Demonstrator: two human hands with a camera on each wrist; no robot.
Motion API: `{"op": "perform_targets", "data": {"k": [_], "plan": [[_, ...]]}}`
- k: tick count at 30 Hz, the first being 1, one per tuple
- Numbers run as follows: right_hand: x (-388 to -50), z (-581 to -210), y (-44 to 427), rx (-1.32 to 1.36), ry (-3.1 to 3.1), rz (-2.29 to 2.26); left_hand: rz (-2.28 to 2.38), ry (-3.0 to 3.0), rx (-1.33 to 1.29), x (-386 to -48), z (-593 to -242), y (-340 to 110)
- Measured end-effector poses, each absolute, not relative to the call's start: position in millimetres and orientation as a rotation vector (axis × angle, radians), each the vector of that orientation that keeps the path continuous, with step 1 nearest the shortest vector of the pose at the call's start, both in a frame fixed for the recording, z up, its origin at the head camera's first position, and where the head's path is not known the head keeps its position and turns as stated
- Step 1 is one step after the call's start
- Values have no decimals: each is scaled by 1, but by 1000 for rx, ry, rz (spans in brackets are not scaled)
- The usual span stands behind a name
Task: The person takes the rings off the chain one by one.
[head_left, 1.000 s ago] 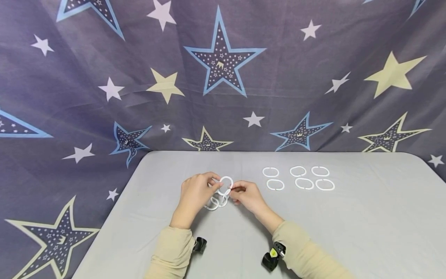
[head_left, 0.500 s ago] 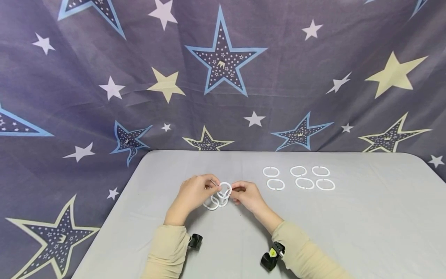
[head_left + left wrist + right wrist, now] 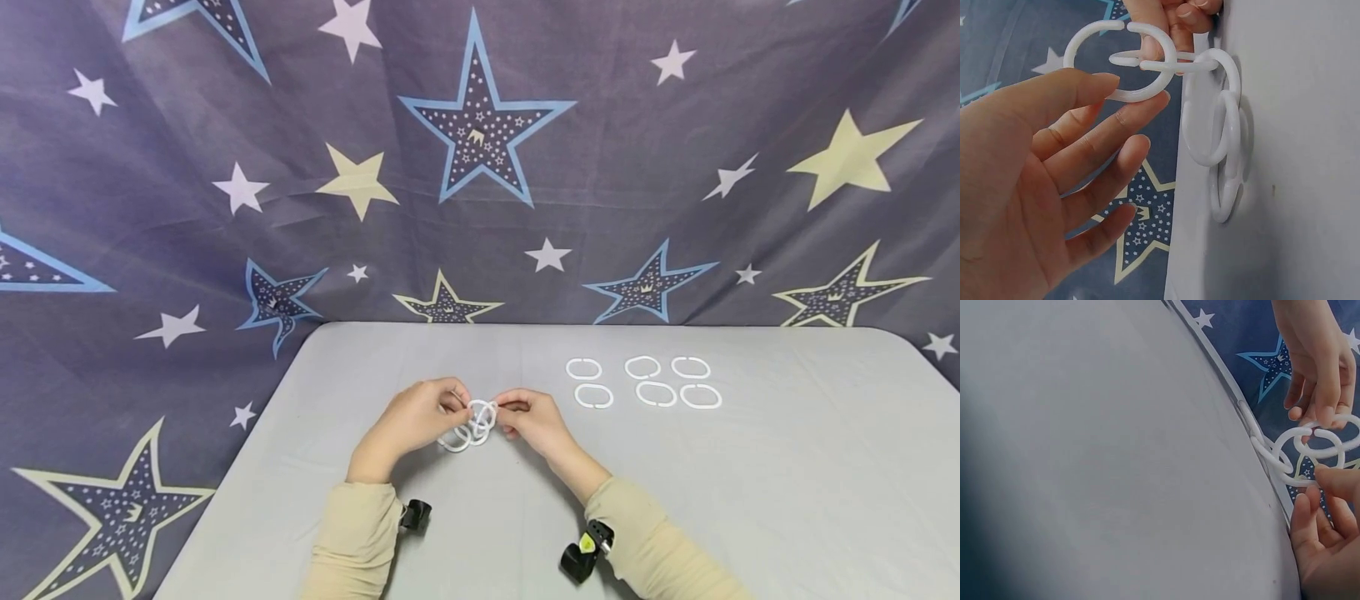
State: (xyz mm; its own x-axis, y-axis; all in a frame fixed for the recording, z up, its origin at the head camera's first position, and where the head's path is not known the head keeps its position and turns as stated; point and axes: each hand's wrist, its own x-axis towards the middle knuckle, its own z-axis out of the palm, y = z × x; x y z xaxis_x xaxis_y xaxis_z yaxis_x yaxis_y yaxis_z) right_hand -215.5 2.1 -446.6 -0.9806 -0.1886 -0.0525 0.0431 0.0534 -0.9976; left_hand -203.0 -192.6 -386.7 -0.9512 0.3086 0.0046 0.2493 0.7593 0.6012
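The left hand [image 3: 416,421] is pinching a white ring [image 3: 1166,47] and the right hand [image 3: 536,423] the top link of a white chain [image 3: 1233,125]; these are overlapping. Rightward, six loose rings [image 3: 637,392] are lying on the table [image 3: 750,492].

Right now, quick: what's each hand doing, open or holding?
Left hand: closed, pinching a white link.
Right hand: closed, pinching another white link, hooked into the chain.
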Motion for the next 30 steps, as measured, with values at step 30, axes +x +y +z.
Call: {"op": "perform_targets", "data": {"k": [30], "plan": [[-212,-445,3,-225,2146,-2012,1108,2884,463,-204,-385,-214]]}}
